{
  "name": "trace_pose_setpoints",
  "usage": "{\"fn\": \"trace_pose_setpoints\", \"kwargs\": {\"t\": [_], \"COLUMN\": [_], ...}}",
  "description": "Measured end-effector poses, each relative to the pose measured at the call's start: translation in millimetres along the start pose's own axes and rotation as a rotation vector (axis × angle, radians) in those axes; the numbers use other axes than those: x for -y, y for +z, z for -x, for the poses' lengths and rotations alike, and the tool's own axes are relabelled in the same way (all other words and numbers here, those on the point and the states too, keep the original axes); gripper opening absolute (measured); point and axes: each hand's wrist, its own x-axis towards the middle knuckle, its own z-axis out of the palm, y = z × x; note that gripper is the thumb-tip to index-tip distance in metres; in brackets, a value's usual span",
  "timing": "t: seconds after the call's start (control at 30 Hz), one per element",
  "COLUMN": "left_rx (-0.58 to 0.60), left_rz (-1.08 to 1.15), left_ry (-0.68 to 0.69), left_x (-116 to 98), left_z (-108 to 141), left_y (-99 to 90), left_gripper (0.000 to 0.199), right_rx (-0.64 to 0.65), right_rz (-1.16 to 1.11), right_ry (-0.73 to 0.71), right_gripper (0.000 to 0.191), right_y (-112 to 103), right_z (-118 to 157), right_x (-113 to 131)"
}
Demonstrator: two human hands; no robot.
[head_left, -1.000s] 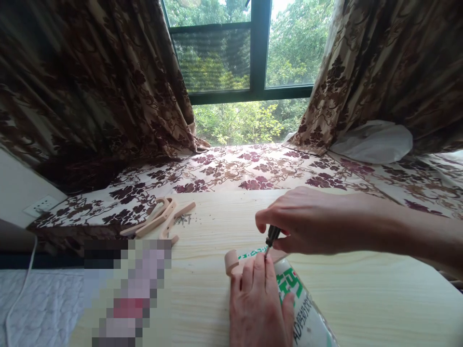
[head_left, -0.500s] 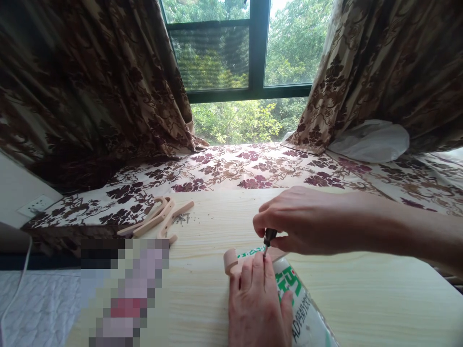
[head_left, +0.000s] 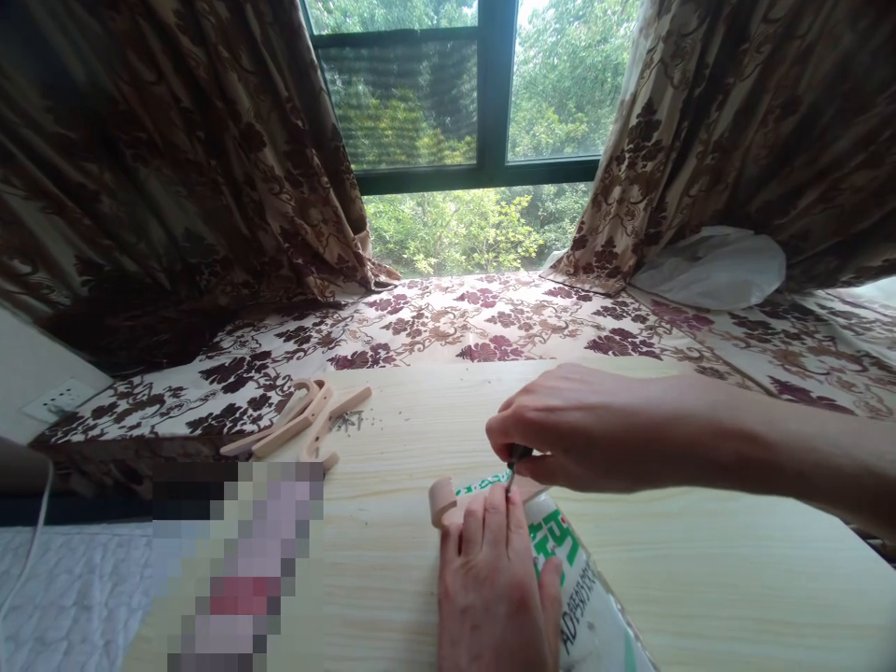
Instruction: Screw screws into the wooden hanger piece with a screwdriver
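My left hand (head_left: 494,588) presses down on a light wooden hook (head_left: 442,502), fingers lying along it. The hook's curved end sticks out past the fingers on the left; most of the rest is covered by the hand. Beneath it lies a white plastic bag (head_left: 556,541) with green and black lettering. From the right, my right hand (head_left: 560,420) is closed around the dark handle of a screwdriver (head_left: 518,455). Its metal shaft slants down to the wood beside my left fingertips. The tip and any screw under it are too small to make out.
Several wooden hooks (head_left: 301,425) lie at the left of the pale wooden table (head_left: 392,569), with a small pile of screws (head_left: 346,422) beside them. Behind the table is a flowered cloth (head_left: 490,322) below the window. A clear plastic bag (head_left: 714,268) rests at the back right.
My right hand has turned slightly and now covers more of the screwdriver handle. My left hand stays on the wooden hook. The whole view has shifted a little.
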Motion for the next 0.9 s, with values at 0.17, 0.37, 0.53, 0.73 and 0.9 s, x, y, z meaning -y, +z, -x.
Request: {"fn": "trace_pose_setpoints", "kwargs": {"t": [0.17,0.37,0.53,0.73,0.9], "left_rx": [0.008,0.022,0.003,0.0,-0.005], "left_rz": [0.011,-0.033,-0.075,-0.077,-0.081], "left_ry": [-0.005,0.058,0.106,0.101,0.104], "left_x": [0,6,10,9,8], "left_z": [0,0,-1,0,0], "left_y": [0.2,-3.5,-3.2,-3.0,-2.9], "left_gripper": [0.049,0.05,0.054,0.053,0.053], "right_rx": [-0.028,-0.001,-0.051,-0.029,0.011], "right_rz": [-0.003,0.037,0.007,0.013,0.043], "right_ry": [0.097,0.009,0.048,0.052,0.04], "right_gripper": [0.014,0.009,0.01,0.014,0.009], "right_y": [4,-3,7,1,1], "right_z": [-3,1,-2,3,2], "right_x": [-1,2,-2,-3,0]}}
